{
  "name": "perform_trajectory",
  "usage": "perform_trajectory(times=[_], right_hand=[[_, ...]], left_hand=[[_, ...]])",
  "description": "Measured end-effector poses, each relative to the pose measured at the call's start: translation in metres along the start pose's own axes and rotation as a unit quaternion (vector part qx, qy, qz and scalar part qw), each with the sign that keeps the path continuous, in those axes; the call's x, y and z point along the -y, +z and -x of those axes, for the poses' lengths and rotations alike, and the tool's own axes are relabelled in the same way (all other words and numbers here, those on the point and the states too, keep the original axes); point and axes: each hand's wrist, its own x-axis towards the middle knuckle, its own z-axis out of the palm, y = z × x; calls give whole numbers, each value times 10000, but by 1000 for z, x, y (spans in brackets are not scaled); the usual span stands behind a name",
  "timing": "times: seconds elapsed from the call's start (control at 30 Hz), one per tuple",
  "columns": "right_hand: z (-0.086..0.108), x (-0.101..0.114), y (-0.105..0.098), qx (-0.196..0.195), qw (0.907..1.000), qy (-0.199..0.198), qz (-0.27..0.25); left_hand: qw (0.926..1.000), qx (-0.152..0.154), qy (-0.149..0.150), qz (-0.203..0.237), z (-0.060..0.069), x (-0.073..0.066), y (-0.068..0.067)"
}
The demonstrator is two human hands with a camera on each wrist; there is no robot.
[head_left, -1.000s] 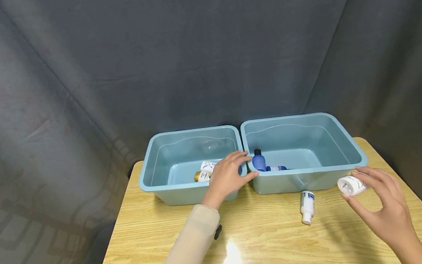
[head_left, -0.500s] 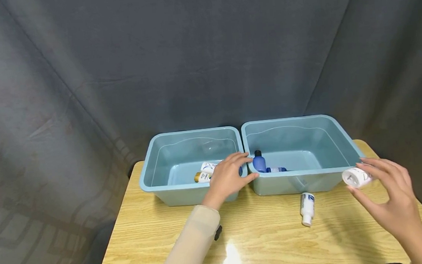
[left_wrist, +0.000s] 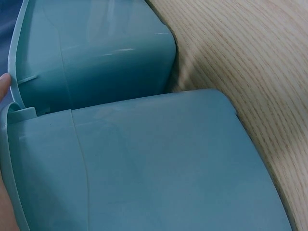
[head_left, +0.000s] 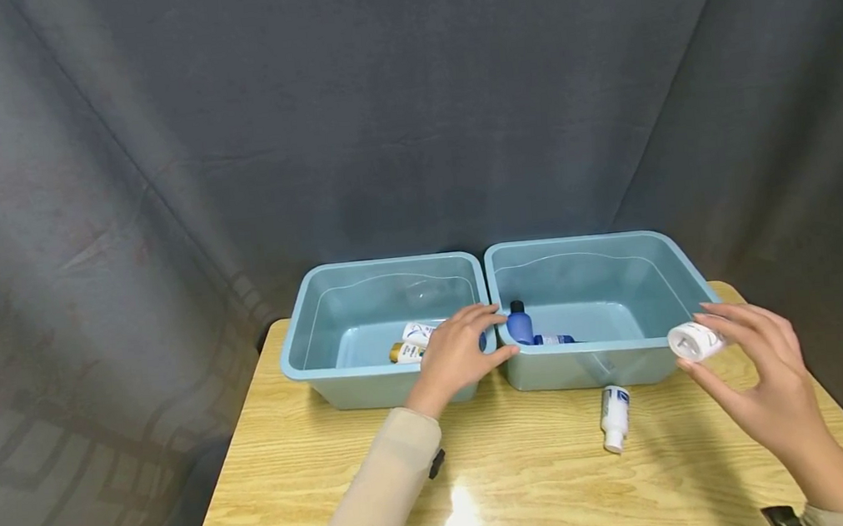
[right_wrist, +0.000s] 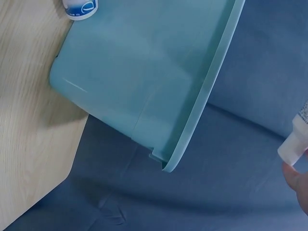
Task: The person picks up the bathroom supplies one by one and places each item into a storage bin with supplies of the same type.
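My left hand (head_left: pixel 461 351) rests where the two blue plastic bins meet, fingers spread over the rim corner of the right bin (head_left: pixel 594 347). In the left wrist view only bits of fingers (left_wrist: pixel 4 85) show at the rims. My right hand (head_left: pixel 770 379) pinches a small white bottle (head_left: pixel 696 341) between thumb and fingers, over the right bin's front right corner. In the right wrist view that white bottle (right_wrist: pixel 293 144) is partly cut off at the edge. Another white bottle (head_left: pixel 616 419), with a blue label, lies on the table before the right bin.
The left bin (head_left: pixel 374 371) holds a white bottle (head_left: pixel 418 333) and a gold-capped one (head_left: pixel 407 353), partly behind my left hand. Inside the right bin are a blue black-capped bottle (head_left: pixel 520 326) and a blue item (head_left: pixel 553 339). A grey curtain (head_left: pixel 408 114) hangs behind the wooden table (head_left: pixel 547 494).
My right hand, with the white bottle, went slightly right and up, then back left. More of the right wrist now shows. The left hand stays on the bins.
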Motion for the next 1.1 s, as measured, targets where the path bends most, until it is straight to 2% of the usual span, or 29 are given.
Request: perform_trajectory(times=[0.37,0.63,1.1], right_hand=[[-4,-11,11,254,9996,-50,-141],[-10,-9,18,447,9988,-9,-218],[-10,-21,33,858,9957,310,-181]], left_hand=[[10000,-24,37,47,-1,0,0],[10000,51,16,47,-1,-2,-2],[10000,37,-12,-3,1,-1,-3]])
